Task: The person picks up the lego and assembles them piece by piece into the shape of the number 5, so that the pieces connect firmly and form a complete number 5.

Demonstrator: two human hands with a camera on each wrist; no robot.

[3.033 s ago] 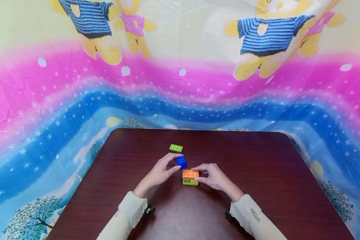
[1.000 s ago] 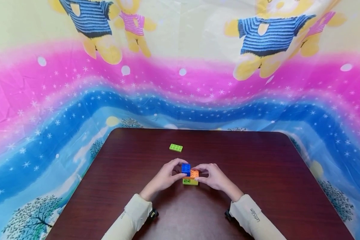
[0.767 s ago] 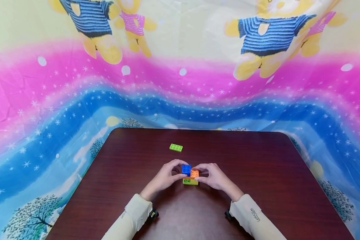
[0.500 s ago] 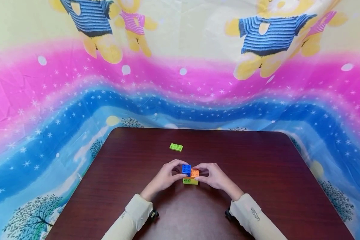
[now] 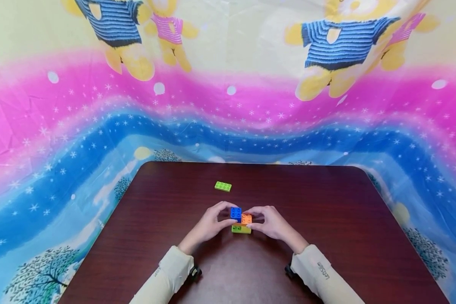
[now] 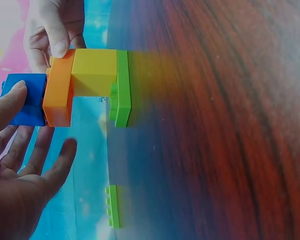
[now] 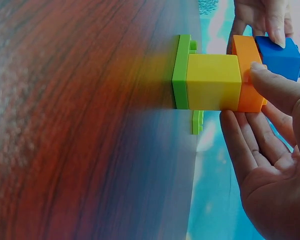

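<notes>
A small block stack stands on the table. At its bottom lies a flat green brick (image 6: 123, 100), with a yellow brick (image 7: 213, 81) on one half of it and an orange brick (image 6: 60, 95) across the top. On the orange brick's left end sits a blue brick (image 5: 236, 213), which my left hand (image 5: 212, 221) pinches between thumb and fingers. From the other side my right hand (image 5: 272, 223) grips the orange brick's right end, thumb on its near face. In the left wrist view a thin gap shows between the blue and orange bricks.
A second flat green brick (image 5: 223, 186) lies loose on the dark wooden table (image 5: 308, 198), beyond the stack. Behind the table hangs a patterned cloth (image 5: 228, 105). The table's far edge runs just in front of it.
My left hand has brought the blue brick from left of the stack onto the orange brick's left end, straightening it. In the last second it has barely shifted. My right hand stays put.
</notes>
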